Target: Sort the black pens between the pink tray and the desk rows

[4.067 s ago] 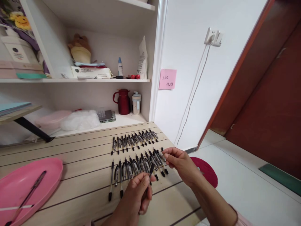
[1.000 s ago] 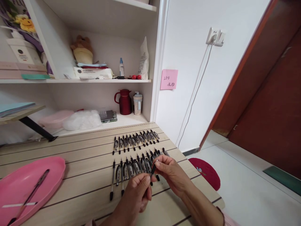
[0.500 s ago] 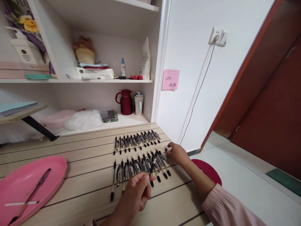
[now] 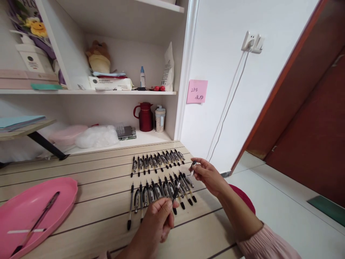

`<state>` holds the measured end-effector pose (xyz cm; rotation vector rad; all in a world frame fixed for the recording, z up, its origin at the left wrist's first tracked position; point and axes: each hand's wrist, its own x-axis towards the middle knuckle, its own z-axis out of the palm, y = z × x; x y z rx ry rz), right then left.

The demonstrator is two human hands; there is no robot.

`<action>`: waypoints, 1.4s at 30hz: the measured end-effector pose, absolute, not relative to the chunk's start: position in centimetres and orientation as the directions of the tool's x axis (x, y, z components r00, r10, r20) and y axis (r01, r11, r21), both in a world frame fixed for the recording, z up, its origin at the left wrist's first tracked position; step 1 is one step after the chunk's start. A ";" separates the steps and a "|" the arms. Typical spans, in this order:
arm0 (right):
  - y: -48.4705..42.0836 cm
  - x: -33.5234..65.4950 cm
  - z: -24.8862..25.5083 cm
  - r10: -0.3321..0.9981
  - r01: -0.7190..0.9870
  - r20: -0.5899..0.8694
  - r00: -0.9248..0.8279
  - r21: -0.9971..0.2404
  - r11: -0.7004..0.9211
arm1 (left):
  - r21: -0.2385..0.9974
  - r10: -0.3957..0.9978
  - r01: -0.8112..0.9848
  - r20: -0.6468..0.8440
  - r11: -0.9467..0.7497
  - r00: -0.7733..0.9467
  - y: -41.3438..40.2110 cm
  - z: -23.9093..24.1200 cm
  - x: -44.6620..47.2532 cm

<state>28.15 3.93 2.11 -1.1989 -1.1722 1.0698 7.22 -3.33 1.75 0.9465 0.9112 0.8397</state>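
My left hand (image 4: 156, 221) is closed around an uncapped pen (image 4: 176, 192), its metal tip pointing up and away from me. To the right, my right hand (image 4: 211, 178) pinches a dark pen cap (image 4: 193, 166) just above the tabletop, past the end of the near row. Pens without caps and loose clear-and-black caps lie side by side in two rows: a far row (image 4: 155, 160) and a near row (image 4: 152, 192). The left hand covers part of the near row.
A pink tray (image 4: 63, 194) on the left holds a pen and a white strip. Behind the striped table (image 4: 102, 201) is a shelf with a red jug (image 4: 146, 118), a cup (image 4: 160, 118) and a plastic bag (image 4: 98, 136). A red stool (image 4: 241, 196) stands beyond the right edge.
My right hand has lifted slightly off the tabletop, and a pen cap now shows between its fingers. The left hand keeps its hold on the pen, nearly still.
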 end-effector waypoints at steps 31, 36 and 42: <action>-1.7 20.8 3.1 0.982 -0.195 0.148 -0.113 -0.973 0.125 | 0.921 0.864 -0.206 -0.209 0.331 0.457 -2.9 1.4 6.2; -1.7 21.1 3.6 0.982 -0.144 0.148 -0.119 -0.981 0.130 | 0.966 0.899 -0.110 -0.172 0.234 0.403 -2.8 1.9 6.3; -0.6 26.7 3.1 0.967 0.132 0.190 0.169 -0.977 0.169 | 0.888 0.973 0.400 0.212 -0.229 0.086 -2.0 6.9 1.2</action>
